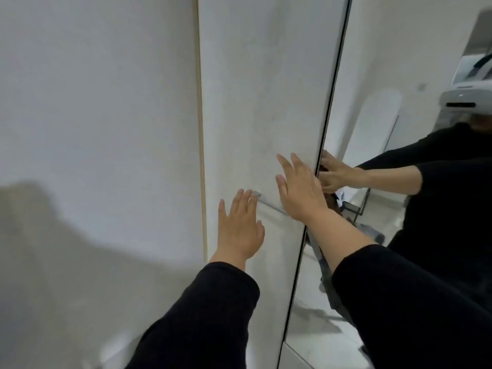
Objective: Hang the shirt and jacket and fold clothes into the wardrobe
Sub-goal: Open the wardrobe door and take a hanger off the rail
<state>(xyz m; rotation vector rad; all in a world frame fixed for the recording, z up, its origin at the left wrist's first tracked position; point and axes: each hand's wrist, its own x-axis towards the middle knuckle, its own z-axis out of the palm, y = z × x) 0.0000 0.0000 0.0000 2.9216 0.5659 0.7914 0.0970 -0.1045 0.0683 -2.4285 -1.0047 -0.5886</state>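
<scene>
A white wardrobe door [261, 89] fills the middle of the head view, shut, with a slim metal bar handle [269, 204] on it. My left hand [239, 230] is flat and open, its fingertips at the left end of the handle. My right hand [298, 190] is open too, spread over the door above the right part of the handle, near the door's right edge. Neither hand holds anything. No shirt, jacket or folded clothes are in view.
A mirror door [386, 129] stands right of the white door and reflects a person in black sleeves and the room floor. A plain white wall [93, 102] lies to the left, past a thin wooden trim strip [201, 129].
</scene>
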